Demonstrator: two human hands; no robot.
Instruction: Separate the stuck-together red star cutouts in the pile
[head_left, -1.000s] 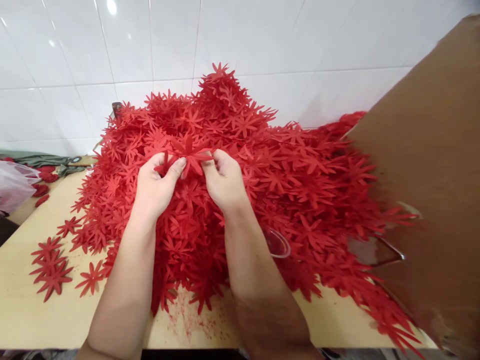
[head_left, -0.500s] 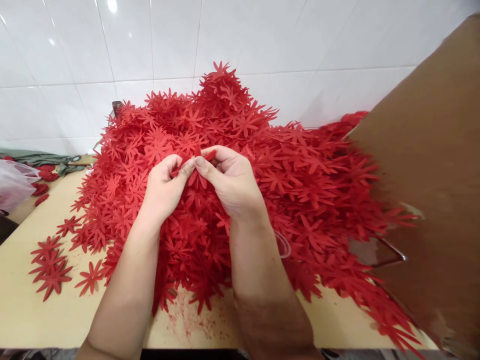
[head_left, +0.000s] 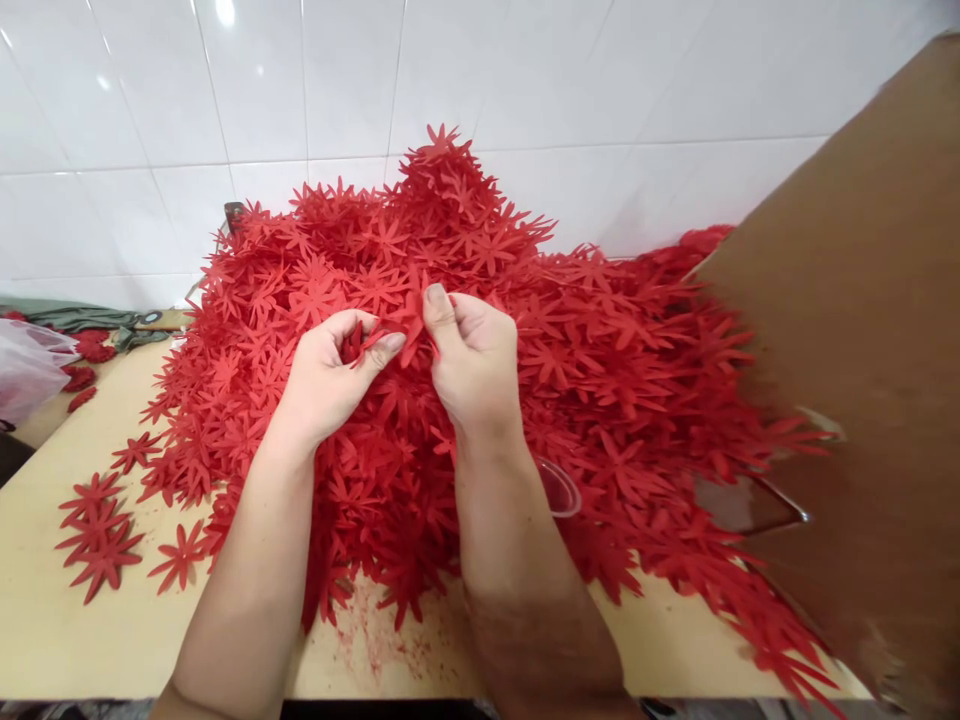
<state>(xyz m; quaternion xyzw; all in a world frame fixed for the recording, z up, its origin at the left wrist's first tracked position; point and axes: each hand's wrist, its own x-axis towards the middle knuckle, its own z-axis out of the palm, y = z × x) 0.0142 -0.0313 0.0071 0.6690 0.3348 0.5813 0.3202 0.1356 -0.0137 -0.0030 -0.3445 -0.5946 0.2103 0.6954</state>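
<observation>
My left hand [head_left: 337, 375] is closed, thumb against fingers, on red flower-shaped pieces with narrow petals; several petal tips [head_left: 358, 343] stick out of the grip. Just to the right, my right hand [head_left: 476, 350] pinches a red petal piece [head_left: 411, 318] by its edge, thumb pointing up. The fingers behind that piece are partly hidden. Both hands are held over a big heap of red petal pieces [head_left: 600, 340]. A gap separates the two thumbs.
Several loose petal pieces [head_left: 101, 540] lie at the left on the pale table [head_left: 45, 630]. A cardboard box [head_left: 855, 360] stands at the right. A clear round rim [head_left: 561, 488] shows beside my right forearm. White tiles [head_left: 600, 70] form the back wall; a plastic bag [head_left: 34, 365] sits far left.
My hands were touching at the thumbs; now they are apart. The right hand has shifted right, and its thumb has turned upward with the red piece.
</observation>
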